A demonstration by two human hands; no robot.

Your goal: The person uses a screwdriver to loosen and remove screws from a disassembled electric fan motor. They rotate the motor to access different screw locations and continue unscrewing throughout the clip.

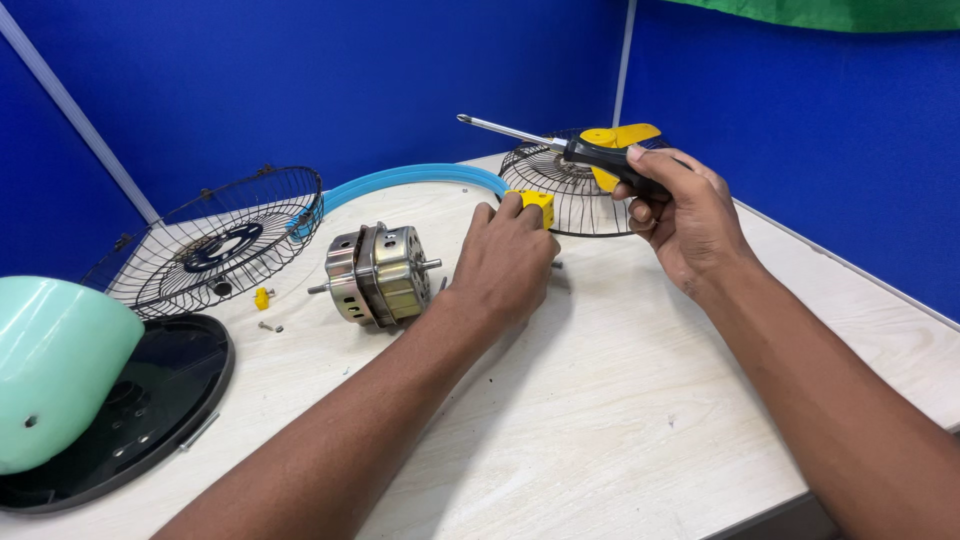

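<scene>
A: How much open room is seen on the bench (620, 400)?

B: The near middle and the near right corner are left bare, so open wood is found under both forearms. The right edge runs close along the blue wall (800, 130), and the far edge is met by the same blue partition

A: And what is crowded?

B: The left side. A black round base (150, 420) is set at the near left corner, with a pale green cover (55, 365) resting over it. A wire guard (215, 245) is leaned toward the far left edge, and a blue ring (410, 178) is curved along the far edge. A second wire guard (565, 195) is laid at the far right, with a yellow part on top of it. A small yellow knob (262, 297) and a screw (268, 326) are seen just beside the first guard

A: What is held?

B: A screwdriver (585, 150) is gripped in the right hand (685, 215), raised above the bench, its black handle closed in the fingers and its shaft pointed left. A small yellow block (538, 205) is pinched at the fingertips of the left hand (505, 260), which is lowered onto the bench near the second guard

A: And the motor (378, 272)?

B: It is laid on its side in the middle of the bench, just left of the left hand, not touched by it, and well apart from the right hand
</scene>
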